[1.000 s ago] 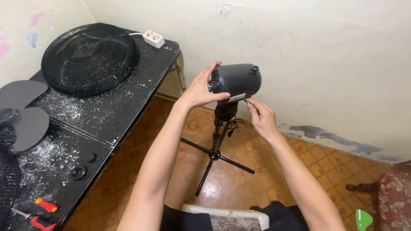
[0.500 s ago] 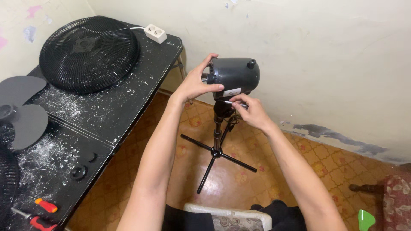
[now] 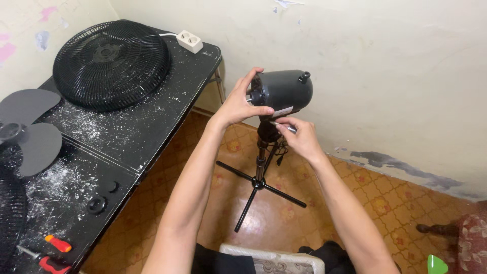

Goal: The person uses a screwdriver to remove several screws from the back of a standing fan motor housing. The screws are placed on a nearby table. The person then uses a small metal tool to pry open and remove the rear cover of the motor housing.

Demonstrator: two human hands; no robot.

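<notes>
A dark grey fan motor housing (image 3: 285,90) sits on top of a black stand (image 3: 259,172) with cross-shaped legs on the floor. My left hand (image 3: 239,104) grips the front end of the housing. My right hand (image 3: 298,134) is just below the housing, pinching a small thin metal piece (image 3: 282,125) against its underside.
A black table (image 3: 147,127) dusted with white flecks stands at the left. On it lie a black fan grille (image 3: 110,63), a grey fan blade (image 3: 28,129), a white power strip (image 3: 189,40), two small black round parts (image 3: 97,203) and two red-handled screwdrivers (image 3: 53,253). A cream wall rises behind the stand.
The view has shifted slightly. My right hand has moved from the housing's right side down to its underside; my left hand keeps its grip on the front.
</notes>
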